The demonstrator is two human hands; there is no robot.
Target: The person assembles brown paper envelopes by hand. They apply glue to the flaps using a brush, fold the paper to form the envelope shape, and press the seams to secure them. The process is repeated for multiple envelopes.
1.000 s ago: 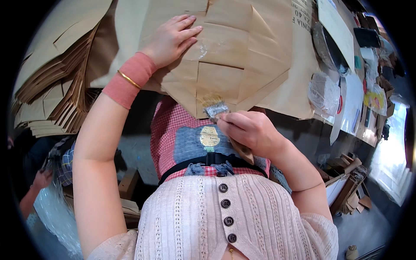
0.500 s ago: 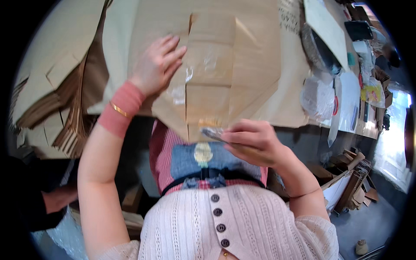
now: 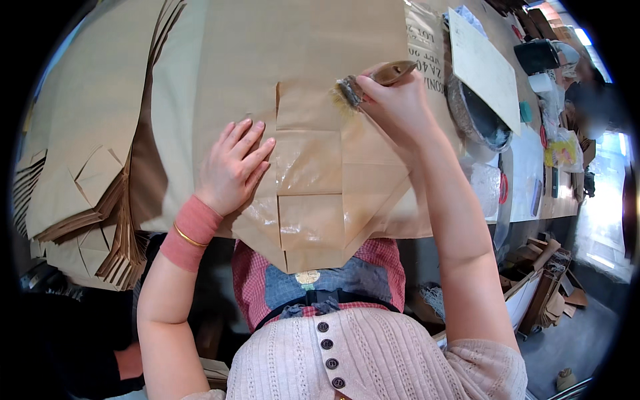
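In front of me lies a brown paper bag (image 3: pixel 310 163) with its folded end toward me, overhanging the table edge. Wet, shiny patches show on the folded panels along its middle. My left hand (image 3: pixel 237 167) rests on the paper left of the folded strip, fingers spread and holding nothing. Up at the right, my right hand (image 3: pixel 397 100) grips a paintbrush (image 3: pixel 350 91) by its wooden handle. Its pale bristles are at the paper, near the upper right corner of the folded strip; whether they touch I cannot tell.
Stacked brown paper bags (image 3: pixel 87 180) fill the left of the table. At the right stands a grey, crusted bowl (image 3: pixel 470 117), partly covered by a pale board (image 3: pixel 483 67). Beyond it are plastic packets (image 3: pixel 563 152). Cardboard scraps (image 3: pixel 550 293) stand below right; another person's arm (image 3: pixel 130 360) shows lower left.
My right hand has carried the brush from the bag's near edge up to the far right of the folded strip. My left hand appears lower in the view, still on the paper.
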